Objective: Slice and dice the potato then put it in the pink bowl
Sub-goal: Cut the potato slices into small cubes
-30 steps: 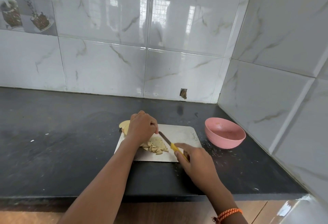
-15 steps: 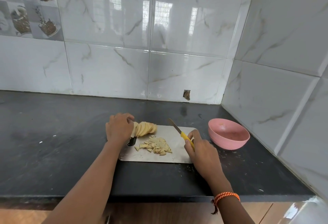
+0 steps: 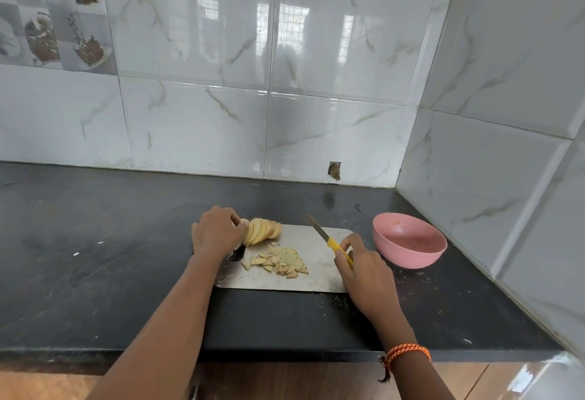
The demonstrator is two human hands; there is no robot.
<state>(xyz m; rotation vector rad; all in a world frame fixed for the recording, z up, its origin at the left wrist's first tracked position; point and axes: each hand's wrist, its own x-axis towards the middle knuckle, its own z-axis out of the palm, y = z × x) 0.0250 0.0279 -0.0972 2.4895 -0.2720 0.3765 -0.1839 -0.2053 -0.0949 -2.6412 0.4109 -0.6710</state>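
A row of potato slices (image 3: 264,230) leans at the far left corner of the steel cutting board (image 3: 319,276). My left hand (image 3: 217,231) grips the left end of that row. A heap of diced potato (image 3: 282,261) lies in the board's middle. My right hand (image 3: 364,265) holds a yellow-handled knife (image 3: 329,239) over the board's right side, blade pointing up and left, clear of the potato. The pink bowl (image 3: 409,244) stands on the counter just right of the board, with only small specks inside.
The black counter (image 3: 95,257) runs left from the board. Tiled walls (image 3: 506,146) close the corner behind and to the right of the bowl. A small dark object (image 3: 237,253) pokes out under my left hand. The counter's front edge (image 3: 285,353) lies close to me.
My left hand slid from over the diced heap to the left end of the slices, uncovering them. My right hand drew the knife back to the right, off the potato.
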